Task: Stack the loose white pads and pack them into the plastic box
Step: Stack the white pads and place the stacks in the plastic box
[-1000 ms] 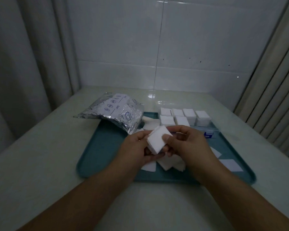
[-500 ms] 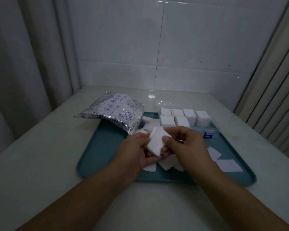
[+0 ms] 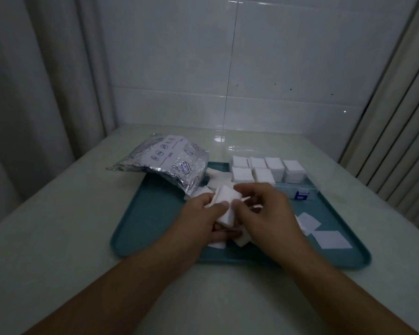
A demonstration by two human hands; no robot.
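At frame centre, above the teal tray (image 3: 140, 228), the left hand (image 3: 198, 221) grips a stack of white pads (image 3: 225, 204); the right hand (image 3: 264, 209) pinches its edge. Best square the edges before moving to the plastic box (image 3: 298, 187).

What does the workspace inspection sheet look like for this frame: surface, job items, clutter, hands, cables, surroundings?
Surface: pale tabletop carrying a teal tray.
Job's things: stack of white pads held above the tray; clear plastic box at the tray's far right with six pad stacks inside; loose pads lying on the tray's near right.
Clutter: silver foil bag on the tray's far left corner, overhanging the table.
Hands: left hand grips the stack; right hand pinches its right edge, fingers blurred.
Cables: nothing seen.
Surroundings: tiled wall behind, curtain left, ribbed panel right.
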